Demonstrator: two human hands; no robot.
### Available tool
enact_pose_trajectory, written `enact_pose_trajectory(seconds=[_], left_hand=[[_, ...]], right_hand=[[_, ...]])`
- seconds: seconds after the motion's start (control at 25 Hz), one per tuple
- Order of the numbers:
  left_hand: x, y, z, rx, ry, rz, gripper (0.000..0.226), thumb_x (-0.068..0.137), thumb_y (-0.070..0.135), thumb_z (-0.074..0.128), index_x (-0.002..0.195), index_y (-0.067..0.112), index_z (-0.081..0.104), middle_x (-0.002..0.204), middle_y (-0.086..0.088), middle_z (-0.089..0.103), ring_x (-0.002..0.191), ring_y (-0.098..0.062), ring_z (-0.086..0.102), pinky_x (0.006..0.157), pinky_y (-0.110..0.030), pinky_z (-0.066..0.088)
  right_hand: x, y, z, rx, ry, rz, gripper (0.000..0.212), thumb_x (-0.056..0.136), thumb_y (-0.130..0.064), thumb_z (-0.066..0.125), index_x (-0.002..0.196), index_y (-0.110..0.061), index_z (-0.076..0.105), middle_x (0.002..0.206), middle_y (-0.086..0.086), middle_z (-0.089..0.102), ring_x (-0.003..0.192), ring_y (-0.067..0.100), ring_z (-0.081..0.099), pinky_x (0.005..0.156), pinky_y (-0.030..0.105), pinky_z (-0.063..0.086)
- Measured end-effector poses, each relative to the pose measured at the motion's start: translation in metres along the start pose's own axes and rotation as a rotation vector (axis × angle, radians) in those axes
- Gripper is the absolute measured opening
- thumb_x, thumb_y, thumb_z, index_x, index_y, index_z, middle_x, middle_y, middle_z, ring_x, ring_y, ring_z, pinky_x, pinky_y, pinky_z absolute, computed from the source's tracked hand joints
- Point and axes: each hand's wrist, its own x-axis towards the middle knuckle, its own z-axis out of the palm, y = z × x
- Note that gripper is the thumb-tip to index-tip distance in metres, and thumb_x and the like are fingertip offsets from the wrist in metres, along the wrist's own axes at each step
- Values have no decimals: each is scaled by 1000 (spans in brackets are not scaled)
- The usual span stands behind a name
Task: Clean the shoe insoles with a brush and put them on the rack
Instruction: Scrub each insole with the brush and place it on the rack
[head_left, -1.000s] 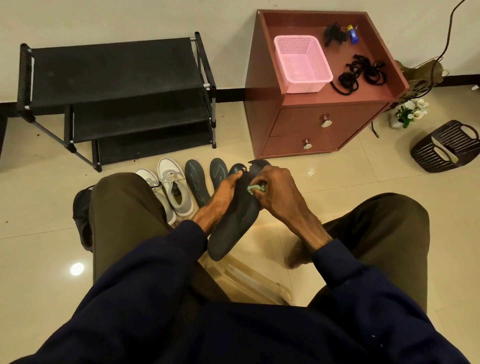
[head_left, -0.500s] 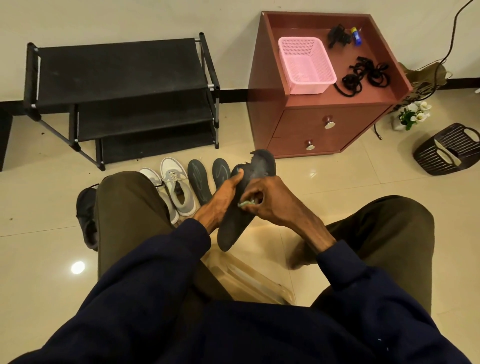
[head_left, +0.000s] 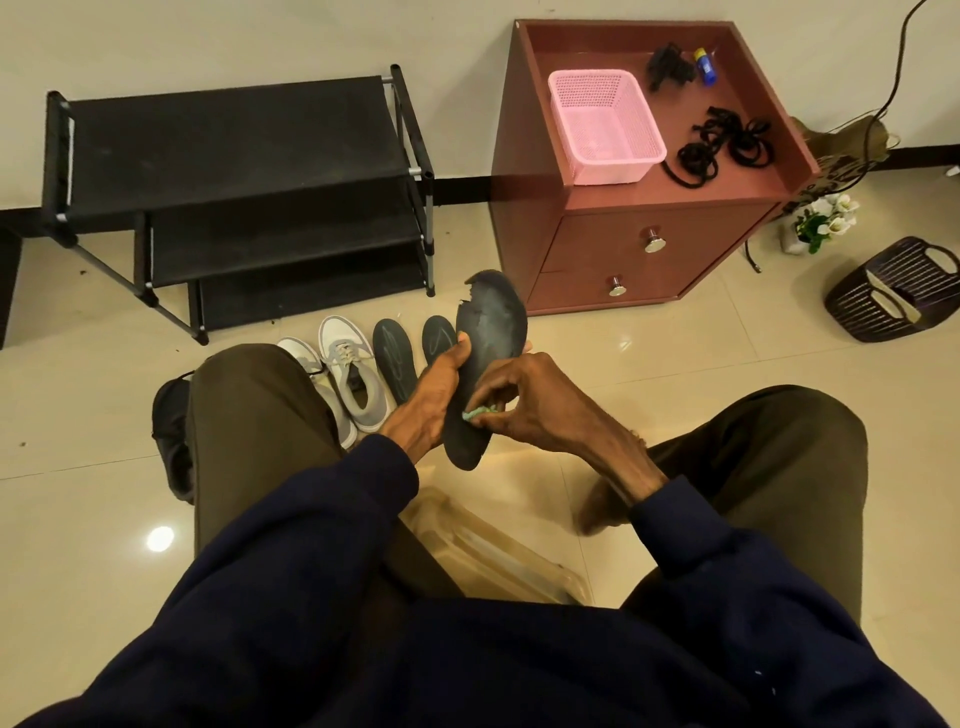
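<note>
The left hand (head_left: 434, 395) grips a worn dark insole (head_left: 485, 358) upright, while right-hand (head_left: 524, 400) fingers (head_left: 493, 382) pinch a small green brush (head_left: 475, 414) against it.

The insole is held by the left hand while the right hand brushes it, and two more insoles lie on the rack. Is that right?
No. In the head view the two more insoles lie on the floor in front of the rack; the left hand holds the insole while the right hand brushes it.
</note>
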Motion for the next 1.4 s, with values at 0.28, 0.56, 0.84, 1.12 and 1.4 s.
enact_pose_trajectory(seconds=[0.28, 0.56, 0.84, 1.12, 1.4], left_hand=[[1, 3, -1, -101, 29, 21, 34, 107, 37, 47, 120, 8, 59, 88, -9, 79, 75, -22, 77, 62, -34, 63], [9, 3, -4, -80, 48, 105, 38, 106, 25, 51, 136, 3, 54, 92, -10, 78, 80, -24, 77, 64, -36, 63], [15, 0, -6, 40, 85, 121, 43, 95, 1, 66, 136, 8, 56, 125, -17, 68, 114, -33, 67, 91, -46, 60], [0, 0, 7, 83, 86, -68, 68, 97, 72, 39, 110, 12, 69, 102, -15, 66, 93, -26, 63, 93, -40, 54], [-8, 0, 13, -7, -126, -110, 65, 99, 68, 36, 124, 16, 66, 106, -13, 77, 93, -30, 76, 84, -51, 55]], right_hand=[[0, -3, 9, -64, 115, -43, 18, 79, -10, 86, 97, -14, 81, 96, -1, 73, 82, 6, 62, 76, 24, 57], [-6, 9, -19, 83, 155, 27, 12, 81, -19, 86, 93, -20, 83, 86, -7, 73, 76, 12, 67, 70, 35, 59], [-6, 28, -21, 88, 423, 150, 12, 82, -16, 85, 94, -14, 82, 86, -3, 73, 72, 13, 66, 68, 29, 60], [-2, 8, 17, 121, 356, 65, 14, 84, -14, 83, 98, -15, 80, 93, -4, 71, 81, 5, 65, 74, 22, 57], [5, 22, 2, -228, 586, 35, 17, 86, -8, 79, 102, -10, 76, 101, 7, 70, 95, 19, 62, 85, 33, 56]])
